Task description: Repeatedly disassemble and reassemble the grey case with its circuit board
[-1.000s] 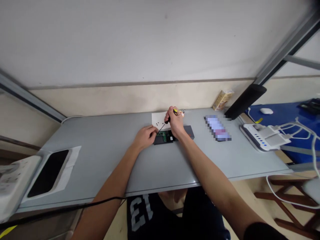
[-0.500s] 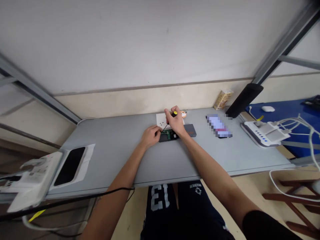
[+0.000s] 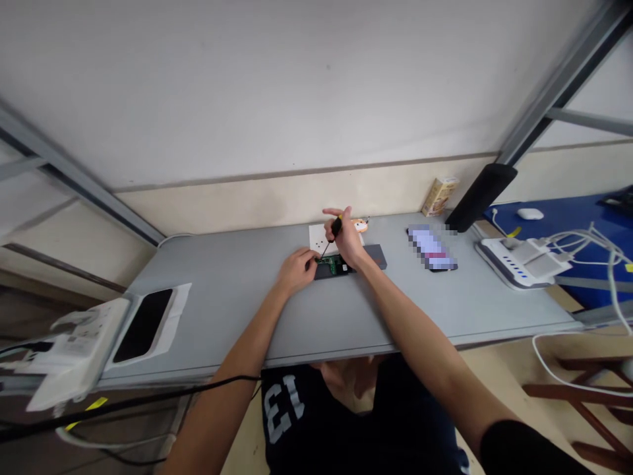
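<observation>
In the middle of the desk lies a long dark grey casing (image 3: 377, 257), open, with a green circuit board (image 3: 328, 264) inside its left part. My left hand (image 3: 297, 269) grips the casing's left end, thumb and fingers close together beside the board. My right hand (image 3: 349, 243) is closed round the black and yellow handle of a screwdriver (image 3: 337, 226). Its thin shaft slants down to the left, and the tip meets the board near my left fingertips. Behind the casing is a sheet of white paper (image 3: 316, 235) with several small dark bits on it, perhaps screws.
A small orange and white item (image 3: 361, 225) sits behind my right hand. To the right are a phone (image 3: 431, 247), a small carton (image 3: 439, 196) and a power strip (image 3: 514, 264) with cables. On the left, a black phone (image 3: 144, 324) lies near a white socket block (image 3: 89, 336).
My right hand has turned on the screwdriver handle, and a finger now stretches out to the left. The handle leans slightly further left. My left hand and the casing stay put.
</observation>
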Motion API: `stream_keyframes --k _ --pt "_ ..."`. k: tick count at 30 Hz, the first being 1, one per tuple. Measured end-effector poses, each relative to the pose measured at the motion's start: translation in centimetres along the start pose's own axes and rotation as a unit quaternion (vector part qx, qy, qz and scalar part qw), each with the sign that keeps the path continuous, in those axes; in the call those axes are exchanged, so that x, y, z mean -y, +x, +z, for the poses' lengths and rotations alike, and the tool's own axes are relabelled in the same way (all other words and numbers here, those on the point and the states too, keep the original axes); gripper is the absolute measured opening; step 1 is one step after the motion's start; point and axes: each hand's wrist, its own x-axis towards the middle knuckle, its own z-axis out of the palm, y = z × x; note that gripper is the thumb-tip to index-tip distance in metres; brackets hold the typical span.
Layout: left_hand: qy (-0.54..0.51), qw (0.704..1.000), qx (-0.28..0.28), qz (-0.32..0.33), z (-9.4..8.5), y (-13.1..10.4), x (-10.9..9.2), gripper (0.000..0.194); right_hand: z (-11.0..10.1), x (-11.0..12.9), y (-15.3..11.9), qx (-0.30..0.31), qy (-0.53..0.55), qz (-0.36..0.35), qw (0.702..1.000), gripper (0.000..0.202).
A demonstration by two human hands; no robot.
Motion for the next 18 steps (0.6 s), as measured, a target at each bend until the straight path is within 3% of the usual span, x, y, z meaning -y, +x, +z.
stream_keyframes --k 3,6,12,18 --pt "-0.002 1.000 0.005 0.004 0.0 0.0 0.0 0.027 0.0 0.2 0.1 0.018 0.061 0.027 0.998 0.047" --pt "0.002 1.000 0.008 0.001 0.0 0.1 0.0 0.027 -0.2 0.1 0.2 -0.006 0.064 0.025 0.998 0.039" --pt "0.008 1.000 0.005 -0.004 0.0 0.0 -0.2 0.027 -0.9 -0.7 0.2 -0.106 -0.136 -0.052 0.984 0.043" --pt "0.014 1.000 0.010 0.000 0.0 0.0 -0.2 0.029 -0.1 0.5 -0.9 -0.033 -0.275 -0.150 0.949 0.019"
